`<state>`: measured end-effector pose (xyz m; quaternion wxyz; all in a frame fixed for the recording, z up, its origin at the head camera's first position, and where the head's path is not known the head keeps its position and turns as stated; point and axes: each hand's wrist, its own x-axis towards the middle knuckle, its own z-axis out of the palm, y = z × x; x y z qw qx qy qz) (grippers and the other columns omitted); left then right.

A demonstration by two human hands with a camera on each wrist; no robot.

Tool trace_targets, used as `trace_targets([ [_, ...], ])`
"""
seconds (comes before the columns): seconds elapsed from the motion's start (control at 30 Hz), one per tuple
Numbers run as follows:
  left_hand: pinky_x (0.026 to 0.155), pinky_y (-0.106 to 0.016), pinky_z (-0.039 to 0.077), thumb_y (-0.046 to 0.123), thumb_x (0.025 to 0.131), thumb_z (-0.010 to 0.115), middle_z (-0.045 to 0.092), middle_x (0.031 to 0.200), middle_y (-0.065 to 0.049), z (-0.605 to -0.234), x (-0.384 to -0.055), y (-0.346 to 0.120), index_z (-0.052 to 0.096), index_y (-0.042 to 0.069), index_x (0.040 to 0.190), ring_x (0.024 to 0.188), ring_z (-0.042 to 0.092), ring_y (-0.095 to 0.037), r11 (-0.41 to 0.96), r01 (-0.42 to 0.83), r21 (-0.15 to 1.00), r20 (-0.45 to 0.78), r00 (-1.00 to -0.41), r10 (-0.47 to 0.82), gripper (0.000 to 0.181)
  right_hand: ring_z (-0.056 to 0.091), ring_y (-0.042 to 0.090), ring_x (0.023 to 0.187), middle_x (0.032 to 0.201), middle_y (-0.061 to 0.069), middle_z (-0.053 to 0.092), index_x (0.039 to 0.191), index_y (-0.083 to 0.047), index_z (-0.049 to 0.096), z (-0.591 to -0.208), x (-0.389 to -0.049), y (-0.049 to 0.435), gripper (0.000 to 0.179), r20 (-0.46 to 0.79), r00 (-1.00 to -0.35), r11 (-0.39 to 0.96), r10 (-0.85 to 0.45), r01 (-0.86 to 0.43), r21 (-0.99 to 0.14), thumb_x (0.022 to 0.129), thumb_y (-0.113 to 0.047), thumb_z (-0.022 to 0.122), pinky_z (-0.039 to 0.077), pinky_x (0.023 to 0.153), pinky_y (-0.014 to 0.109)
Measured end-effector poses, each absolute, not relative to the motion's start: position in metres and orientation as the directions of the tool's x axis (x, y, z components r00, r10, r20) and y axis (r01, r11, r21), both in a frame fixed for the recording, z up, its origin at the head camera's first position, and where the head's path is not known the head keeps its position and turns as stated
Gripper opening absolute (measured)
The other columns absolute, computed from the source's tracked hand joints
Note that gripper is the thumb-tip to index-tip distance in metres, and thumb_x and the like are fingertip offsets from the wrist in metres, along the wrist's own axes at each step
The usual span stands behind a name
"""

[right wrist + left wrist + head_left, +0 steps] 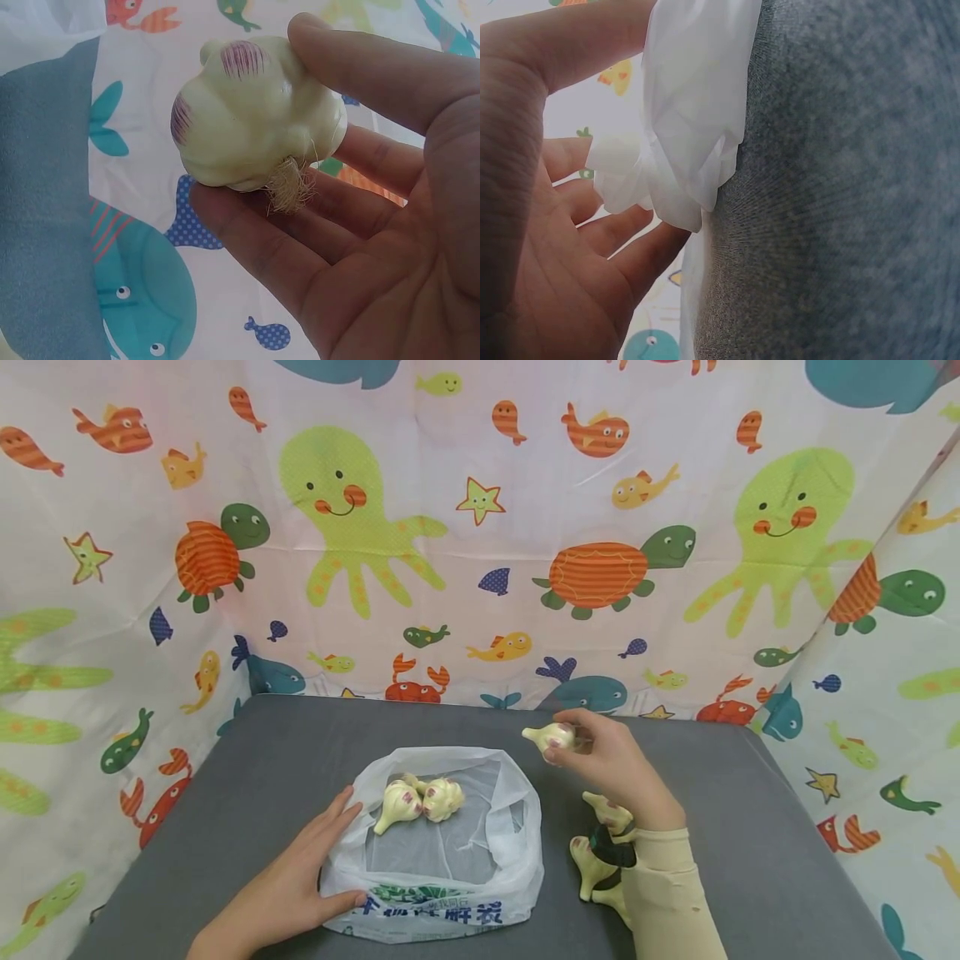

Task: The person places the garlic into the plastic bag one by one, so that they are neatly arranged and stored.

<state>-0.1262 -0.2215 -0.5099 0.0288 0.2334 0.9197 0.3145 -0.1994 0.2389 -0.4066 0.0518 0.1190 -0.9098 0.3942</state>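
Note:
My right hand (615, 768) holds a garlic bulb (551, 739) above the table, to the right of a white plastic bag (517, 860). In the right wrist view, thumb and fingers pinch this pale bulb (240, 120), which has purple streaks and a tuft of dry roots. My left hand (296, 877) rests against the bag's left side with its fingers spread and fairly straight. The left wrist view shows the bag's crumpled plastic (694, 112) touching the fingers. Inside the wide-mouthed bag lie a few garlic bulbs (400, 802), one partly hidden behind the others.
Several more garlic bulbs (588, 864) lie on the grey table (315, 735) beneath the right forearm, which hides part of them. A black wrist strap (611, 847) sits at the right sleeve. A sea-animal-print curtain (465, 443) stands behind the table and at both sides.

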Motion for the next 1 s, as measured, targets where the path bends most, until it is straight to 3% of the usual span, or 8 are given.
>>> trace_targets([
  [0.27, 0.112, -0.070, 0.044, 0.070, 0.085, 0.085, 0.015, 0.183, -0.004, -0.510, -0.125, -0.223, 0.031, 0.022, 0.174, 0.159, 0.034, -0.040, 0.699, 0.403, 0.590, 0.087, -0.893, 0.441, 0.114, 0.073, 0.028, 0.110, 0.131, 0.009, 0.072, 0.142, -0.009, 0.068, -0.407, -0.201, 0.227, 0.054, 0.177, -0.963, 0.653, -0.203, -0.268, -0.709, 0.096, -0.031, 0.086, 0.063, 0.091, 0.045],
  [0.53, 0.112, -0.070, 0.044, 0.072, 0.086, 0.082, 0.012, 0.184, -0.003, -0.511, -0.127, -0.222, 0.029, 0.023, 0.175, 0.160, 0.032, -0.039, 0.695, 0.413, 0.588, 0.091, -0.888, 0.450, 0.115, 0.072, 0.028, 0.109, 0.127, 0.008, 0.073, 0.139, -0.009, 0.070, -0.410, -0.202, 0.219, 0.051, 0.194, -0.951, 0.645, -0.239, -0.305, -0.701, 0.095, -0.029, 0.088, 0.061, 0.094, 0.051],
  [1.0, 0.112, -0.070, 0.045, 0.072, 0.085, 0.084, 0.012, 0.184, -0.003, -0.509, -0.126, -0.222, 0.028, 0.023, 0.175, 0.160, 0.033, -0.040, 0.708, 0.398, 0.583, 0.071, -0.893, 0.444, 0.117, 0.069, 0.029, 0.117, 0.137, 0.007, 0.071, 0.141, -0.012, 0.070, -0.418, -0.205, 0.201, 0.051, 0.182, -0.935, 0.640, -0.305, -0.343, -0.687, 0.096, -0.031, 0.087, 0.059, 0.097, 0.053],
])
